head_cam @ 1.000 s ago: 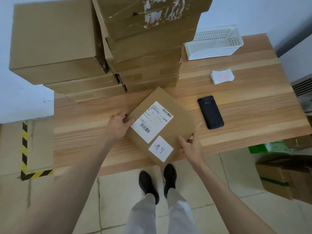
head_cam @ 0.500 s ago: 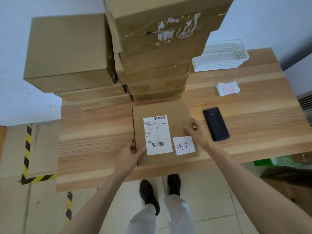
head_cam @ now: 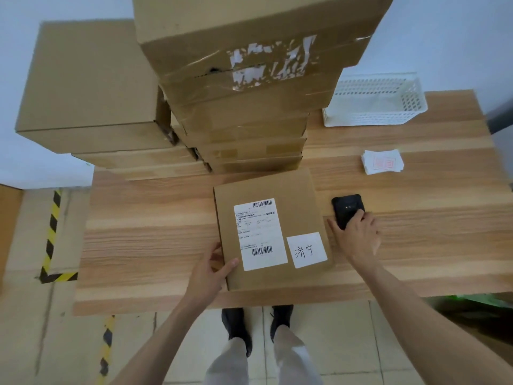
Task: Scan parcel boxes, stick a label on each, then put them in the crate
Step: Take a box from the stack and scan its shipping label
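A flat brown parcel box (head_cam: 291, 190) lies on the wooden table (head_cam: 152, 232) in front of me. It carries a white barcode shipping label (head_cam: 259, 233) and a small white handwritten label (head_cam: 306, 250). My left hand (head_cam: 212, 269) holds the box's near left edge, thumb on top. My right hand (head_cam: 356, 234) lies over the near end of the black handheld scanner (head_cam: 347, 205) just right of the box, fingers curling round it.
Two tall stacks of cardboard boxes (head_cam: 249, 79) fill the table's back left. A white perforated basket (head_cam: 374, 102) stands at the back right, with a pile of small labels (head_cam: 383, 162) in front of it. Yellow-black tape (head_cam: 51, 232) marks the floor on the left.
The box was turned square to the table and set flat. My right hand left the box's right edge and moved right onto the scanner. My left hand stayed at the box's left edge.
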